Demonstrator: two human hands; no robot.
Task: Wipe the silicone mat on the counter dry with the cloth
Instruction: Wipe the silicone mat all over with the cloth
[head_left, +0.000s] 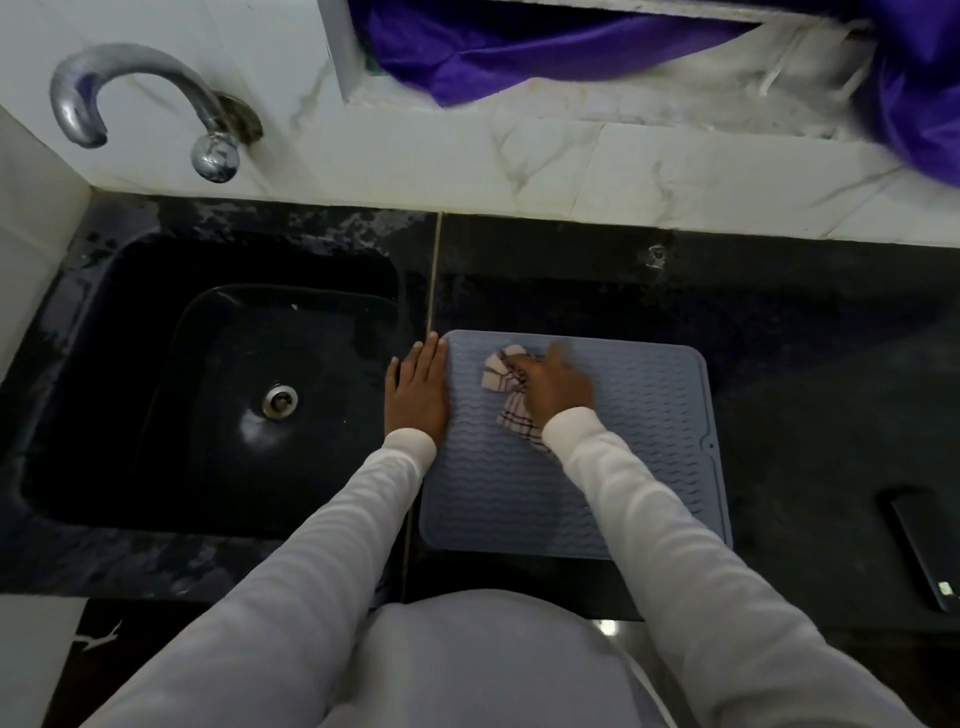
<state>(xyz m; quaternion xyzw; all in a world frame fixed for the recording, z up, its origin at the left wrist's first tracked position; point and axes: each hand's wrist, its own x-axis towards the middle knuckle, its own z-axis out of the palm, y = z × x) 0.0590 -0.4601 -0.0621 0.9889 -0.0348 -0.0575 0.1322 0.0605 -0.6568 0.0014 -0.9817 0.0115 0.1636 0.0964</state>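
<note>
Mat (613, 467): right hand (558, 384) presses cloth (501, 374); sink (104, 415) beside.

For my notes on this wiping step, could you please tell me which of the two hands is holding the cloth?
The right hand grips the checked cloth on the silicone mat. The left hand lies flat and empty along the mat's left edge.

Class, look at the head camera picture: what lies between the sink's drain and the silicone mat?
In the head view, the left hand lies flat between the drain and the silicone mat, along the mat's left edge.
</note>
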